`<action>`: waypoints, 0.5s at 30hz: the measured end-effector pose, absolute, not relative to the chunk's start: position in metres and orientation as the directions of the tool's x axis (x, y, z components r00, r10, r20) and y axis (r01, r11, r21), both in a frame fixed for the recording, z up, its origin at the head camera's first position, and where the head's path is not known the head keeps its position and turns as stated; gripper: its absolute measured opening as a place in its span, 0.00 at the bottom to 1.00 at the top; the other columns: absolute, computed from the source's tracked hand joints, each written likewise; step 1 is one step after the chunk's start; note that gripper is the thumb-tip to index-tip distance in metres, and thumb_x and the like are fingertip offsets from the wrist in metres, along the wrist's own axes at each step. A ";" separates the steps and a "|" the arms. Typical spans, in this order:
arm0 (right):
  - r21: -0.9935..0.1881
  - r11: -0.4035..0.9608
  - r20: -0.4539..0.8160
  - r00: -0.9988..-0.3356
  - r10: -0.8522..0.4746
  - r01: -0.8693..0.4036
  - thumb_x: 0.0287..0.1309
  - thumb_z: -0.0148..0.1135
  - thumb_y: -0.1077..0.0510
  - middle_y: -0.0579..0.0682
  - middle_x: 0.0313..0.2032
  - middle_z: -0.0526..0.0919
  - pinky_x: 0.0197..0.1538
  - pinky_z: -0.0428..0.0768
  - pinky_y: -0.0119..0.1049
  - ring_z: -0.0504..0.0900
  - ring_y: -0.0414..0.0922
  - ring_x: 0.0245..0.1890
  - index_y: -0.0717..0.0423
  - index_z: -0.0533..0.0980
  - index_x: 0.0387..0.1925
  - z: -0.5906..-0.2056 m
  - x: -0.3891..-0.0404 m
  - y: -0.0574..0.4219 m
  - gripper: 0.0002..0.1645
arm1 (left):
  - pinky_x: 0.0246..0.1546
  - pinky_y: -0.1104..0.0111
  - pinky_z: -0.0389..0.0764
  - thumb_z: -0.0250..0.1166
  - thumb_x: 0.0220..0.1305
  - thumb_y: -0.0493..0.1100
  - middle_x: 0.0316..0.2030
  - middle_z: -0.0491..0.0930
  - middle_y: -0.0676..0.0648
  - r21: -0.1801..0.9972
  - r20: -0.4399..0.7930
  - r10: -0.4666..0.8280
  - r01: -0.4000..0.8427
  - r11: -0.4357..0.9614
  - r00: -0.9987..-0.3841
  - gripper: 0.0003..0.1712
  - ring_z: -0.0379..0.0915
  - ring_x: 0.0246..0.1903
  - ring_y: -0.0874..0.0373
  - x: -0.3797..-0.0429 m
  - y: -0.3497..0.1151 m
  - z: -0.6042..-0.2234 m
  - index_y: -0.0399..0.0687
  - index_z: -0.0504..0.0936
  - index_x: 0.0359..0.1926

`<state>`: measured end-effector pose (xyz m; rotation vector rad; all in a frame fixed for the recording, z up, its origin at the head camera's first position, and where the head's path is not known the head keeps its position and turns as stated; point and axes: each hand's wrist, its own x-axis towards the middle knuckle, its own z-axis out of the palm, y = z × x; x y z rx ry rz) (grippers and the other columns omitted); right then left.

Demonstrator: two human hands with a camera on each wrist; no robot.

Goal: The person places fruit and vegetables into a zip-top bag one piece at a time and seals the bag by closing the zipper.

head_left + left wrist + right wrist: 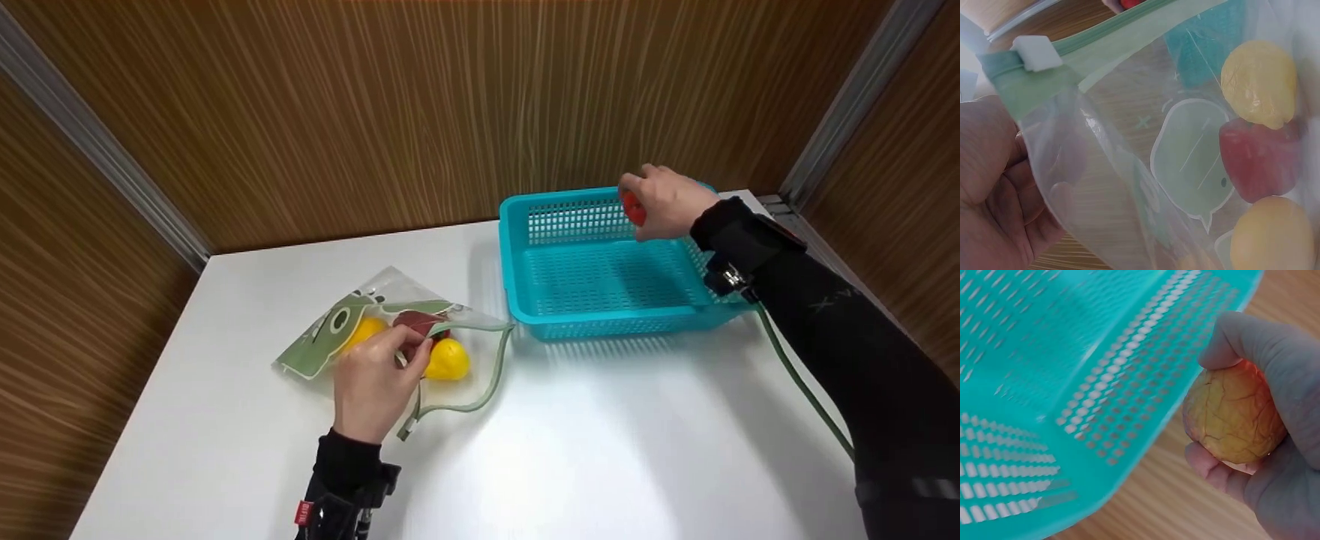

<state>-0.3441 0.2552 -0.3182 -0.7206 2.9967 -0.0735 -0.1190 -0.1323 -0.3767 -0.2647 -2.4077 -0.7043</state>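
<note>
My left hand point(375, 379) pinches the rim of a clear zip bag point(311, 351) printed with a green cartoon face. The bag lies on its side, its mouth gaping toward the right. Inside it are a yellow lemon point(1258, 81), a dark red pepper-like piece point(1261, 157) and a rounder orange-yellow fruit point(1272, 239). A white slider point(1037, 52) sits at one end of the zip. Over the right part of a turquoise basket point(512, 262), my right hand point(667, 201) grips a round fruit point(1233, 413), red on one side and veined orange-yellow on the other.
The basket stands at the back of the white table point(480, 465), right of the bag. Wood-grain panels point(375, 112) rise behind and on both sides. A green cable point(802, 390) hangs from the right wrist camera.
</note>
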 end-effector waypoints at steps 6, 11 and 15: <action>-0.137 0.862 0.048 -0.873 -0.486 -0.488 0.45 0.69 0.54 0.59 0.46 0.72 0.43 0.81 0.49 0.72 0.54 0.44 0.53 0.67 0.54 -0.310 -0.329 0.229 0.34 | 0.19 0.75 0.65 0.70 0.54 0.44 0.20 0.81 0.54 0.424 0.613 0.016 0.346 0.837 -0.790 0.05 0.76 0.18 0.56 -0.120 -0.135 -0.377 0.50 0.83 0.26; -0.225 0.824 0.128 -0.854 -0.504 -0.520 0.44 0.70 0.55 0.56 0.47 0.71 0.43 0.82 0.48 0.72 0.52 0.45 0.50 0.67 0.54 -0.312 -0.311 0.207 0.34 | 0.19 0.74 0.65 0.70 0.54 0.44 0.19 0.81 0.54 0.421 0.616 0.011 0.341 0.840 -0.787 0.04 0.75 0.18 0.56 -0.121 -0.136 -0.377 0.51 0.83 0.26; -0.279 0.797 0.172 -0.844 -0.508 -0.536 0.44 0.70 0.55 0.54 0.48 0.71 0.43 0.83 0.46 0.72 0.50 0.46 0.48 0.68 0.55 -0.317 -0.295 0.194 0.34 | 0.19 0.75 0.65 0.70 0.54 0.44 0.19 0.81 0.54 0.416 0.613 0.007 0.331 0.847 -0.790 0.04 0.72 0.18 0.61 -0.123 -0.135 -0.378 0.51 0.83 0.26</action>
